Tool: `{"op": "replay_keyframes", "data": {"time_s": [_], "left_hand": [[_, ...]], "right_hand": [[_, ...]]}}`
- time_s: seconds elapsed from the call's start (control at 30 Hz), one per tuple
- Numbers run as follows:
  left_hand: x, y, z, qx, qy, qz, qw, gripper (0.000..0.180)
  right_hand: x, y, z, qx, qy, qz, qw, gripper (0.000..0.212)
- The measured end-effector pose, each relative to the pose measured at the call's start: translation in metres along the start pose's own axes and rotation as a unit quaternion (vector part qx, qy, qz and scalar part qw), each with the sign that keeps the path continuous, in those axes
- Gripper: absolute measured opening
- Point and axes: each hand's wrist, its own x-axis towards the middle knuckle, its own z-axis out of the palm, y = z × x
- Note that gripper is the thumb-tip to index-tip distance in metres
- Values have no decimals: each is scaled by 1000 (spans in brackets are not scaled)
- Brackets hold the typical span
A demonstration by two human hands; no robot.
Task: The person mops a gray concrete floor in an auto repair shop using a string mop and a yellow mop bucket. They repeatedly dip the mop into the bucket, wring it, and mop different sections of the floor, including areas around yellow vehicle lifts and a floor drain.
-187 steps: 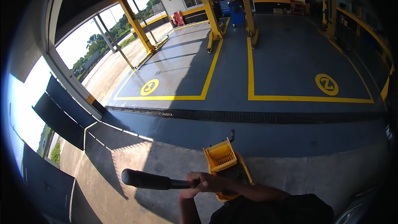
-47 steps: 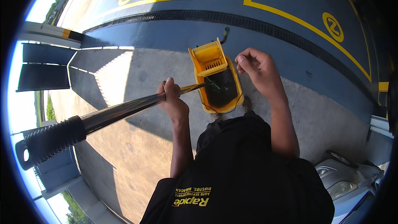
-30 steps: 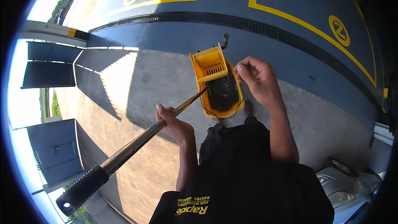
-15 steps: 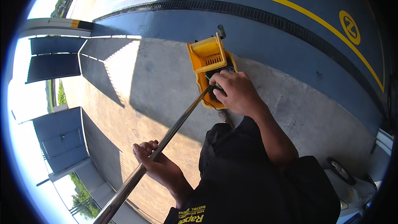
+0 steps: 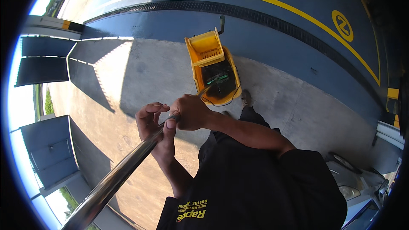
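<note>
A long shiny metal mop handle (image 5: 117,172) runs slantwise from the lower left toward a yellow mop bucket (image 5: 236,76). My right hand (image 5: 190,111) is wrapped round the handle in a fist. Just behind it, on the side away from the bucket, my left hand (image 5: 158,134) supports the handle, its thumb across the top and its fingers loosely curled. At the handle's far end, the green mop clamp (image 5: 218,79) lies in the dark contents of the bucket; the mop's strands are hard to make out there. A yellow wringer (image 5: 205,44) sits on the bucket's far end.
A thin dark wire bail (image 5: 230,102) hangs at the bucket's near side. My shoe (image 5: 246,98) stands close to its right. Beyond the bucket, a floor drain grate (image 5: 238,9) crosses blue floor with yellow lines. A silver car (image 5: 355,187) stands at the lower right.
My right hand has come back along the handle, away from the bucket, to beside my left hand. The green clamp and dark bucket contents now show. The view has shifted slightly.
</note>
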Motion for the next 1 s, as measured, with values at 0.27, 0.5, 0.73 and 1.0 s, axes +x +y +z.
{"op": "replay_keyframes", "data": {"time_s": [0.27,0.5,0.73,1.0], "left_hand": [[-33,-71,-7,-86,107,-87,987,48],[-44,-56,-9,-123,120,-88,981,41],[-21,-68,-88,-227,-210,130,942,49],[-64,-72,-41,-133,223,-13,966,48]], "right_hand": [[-2,32,66,22,99,-21,995,10],[3,45,109,28,194,-32,980,28],[11,22,93,37,-121,-71,990,21],[0,66,135,-25,51,-16,998,18]]}}
